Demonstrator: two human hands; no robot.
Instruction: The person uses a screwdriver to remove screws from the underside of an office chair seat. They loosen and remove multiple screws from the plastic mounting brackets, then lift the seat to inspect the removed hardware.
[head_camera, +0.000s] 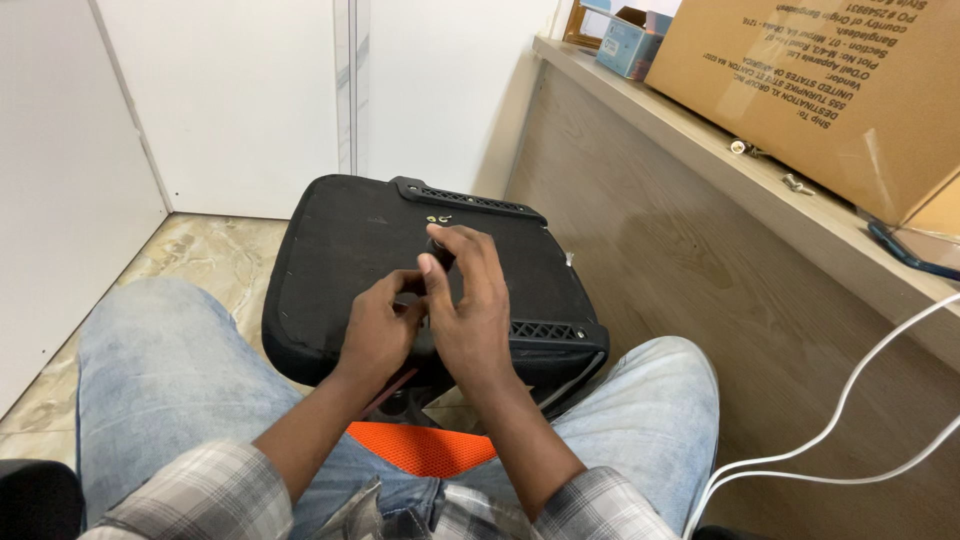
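A black chair seat (340, 250) lies upside down in front of my knees, its flat underside facing up. Both hands rest on a black fitting near the middle of that underside. My left hand (380, 330) curls its fingers around the lower part of the fitting. My right hand (470, 300) lies over it, thumb and fingers pinching a small dark knob (440, 248) at its top. A small pale mark (438, 218) sits just beyond the knob. Most of the fitting is hidden under my hands.
A wooden panel wall (680, 250) rises at the right, topped by a ledge (700, 130) carrying a large cardboard box (830, 90), a small blue box (630, 40) and loose screws (742, 147). White cables (840, 400) hang at right. An orange mesh piece (420, 450) lies between my legs. White walls stand behind.
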